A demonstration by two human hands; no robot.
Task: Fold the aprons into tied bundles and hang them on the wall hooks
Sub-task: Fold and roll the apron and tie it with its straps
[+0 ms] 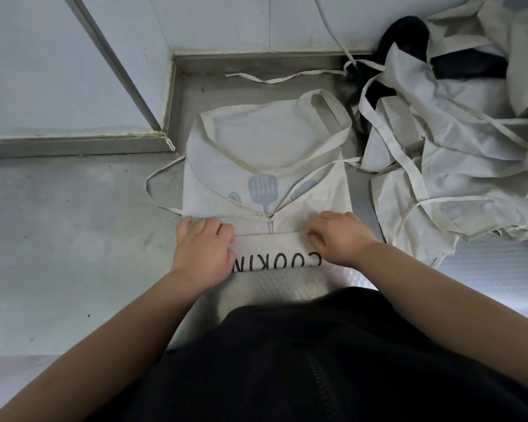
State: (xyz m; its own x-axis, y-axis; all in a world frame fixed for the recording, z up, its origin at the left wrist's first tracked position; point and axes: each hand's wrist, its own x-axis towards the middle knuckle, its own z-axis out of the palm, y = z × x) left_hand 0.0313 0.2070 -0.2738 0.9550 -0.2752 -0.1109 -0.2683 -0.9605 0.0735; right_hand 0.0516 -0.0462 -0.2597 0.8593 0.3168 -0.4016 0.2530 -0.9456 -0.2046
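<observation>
On my far left the pale wall (43, 56) meets the grey steel bench (58, 233) along a raised lip. A thin tie strap (149, 185) loops out over the bench from the left side of the apron (265, 141). The apron lies flat in the middle of the bench, folded narrow, with its neck loop (326, 108) at the far end towards the wall corner.

My left hand (203, 248) sits on the near left corner of the apron, its fingers (223, 231) curled down over a turned-up fold. That fold shows black lettering (287, 260) upside down. Just beyond it a grey spatula print (262, 187) shows on the cloth. My right hand (339, 239) grips the same fold at its right end, fingers bent and pressed close together. Both thumbs are hidden, so the hold looks like a pinch, though I cannot be sure.

Further right a heap of loose aprons (439, 166) lies crumpled on the bench with straps trailing. A dark cloth (409, 32) is partly buried at the back of the heap.
</observation>
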